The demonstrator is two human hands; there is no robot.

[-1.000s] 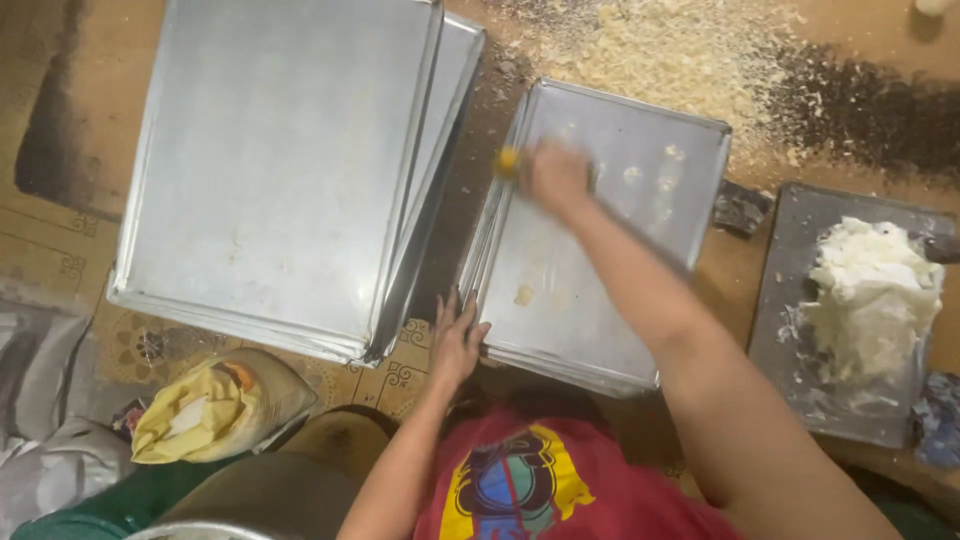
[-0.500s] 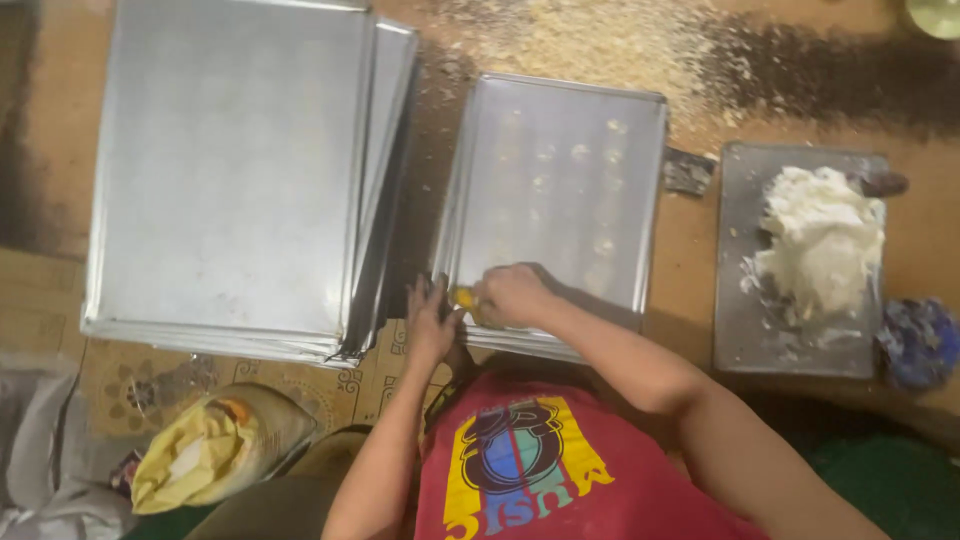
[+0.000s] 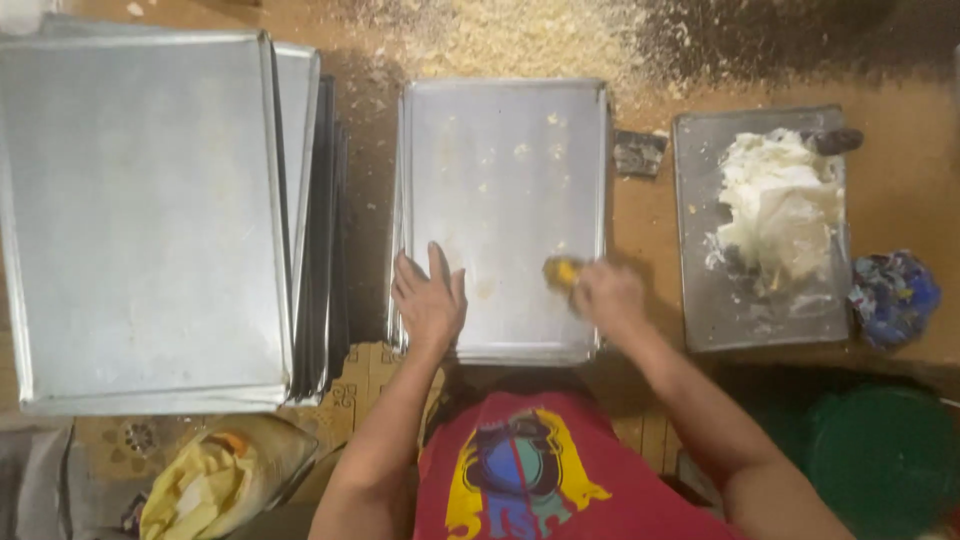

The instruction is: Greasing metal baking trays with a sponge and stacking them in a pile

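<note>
Head view shows a brown, crumb-strewn surface (image 3: 900,200); left hand (image 3: 430,300) lies open and flat on a dull metal tray (image 3: 500,150), right hand (image 3: 605,295) grips closed around a small yellow tool (image 3: 562,270).

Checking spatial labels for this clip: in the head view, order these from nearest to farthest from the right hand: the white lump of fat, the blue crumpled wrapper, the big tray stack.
From the right hand:
1. White lump of fat, on the small tray to its right.
2. Blue crumpled wrapper, farther right, near the table's edge.
3. Big tray stack, far left, beyond the left hand.
</note>
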